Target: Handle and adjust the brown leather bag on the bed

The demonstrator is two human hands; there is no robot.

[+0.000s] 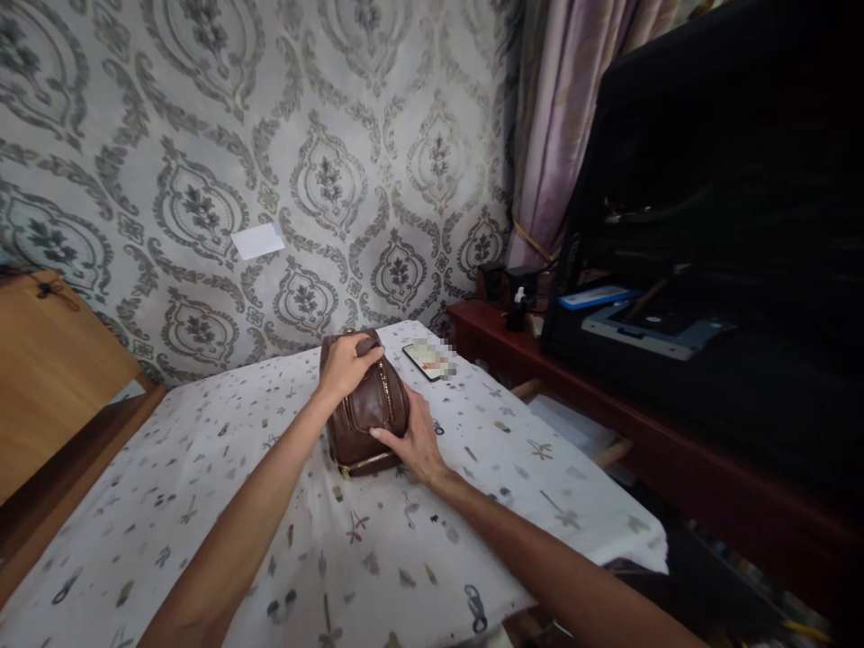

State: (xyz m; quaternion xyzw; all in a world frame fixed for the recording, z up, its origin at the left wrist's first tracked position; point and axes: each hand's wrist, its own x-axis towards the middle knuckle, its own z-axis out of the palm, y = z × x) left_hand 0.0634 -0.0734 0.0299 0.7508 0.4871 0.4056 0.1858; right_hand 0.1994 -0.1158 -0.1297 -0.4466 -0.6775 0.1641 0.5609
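Head view showed a surface (202, 504) draped in a white cloth printed with small motifs, filling the near ground. On it stood a brown leather bag (364, 416) with gold zips, upright near the middle. The right hand (411, 443) lay against its lower side, fingers spread, while the left hand (347, 362) curled over its top, closed on what seemed to be the handle. Just behind the bag lay a phone (428, 359). Farther back hung patterned wallpaper (324, 135) and a mauve curtain (573, 108).
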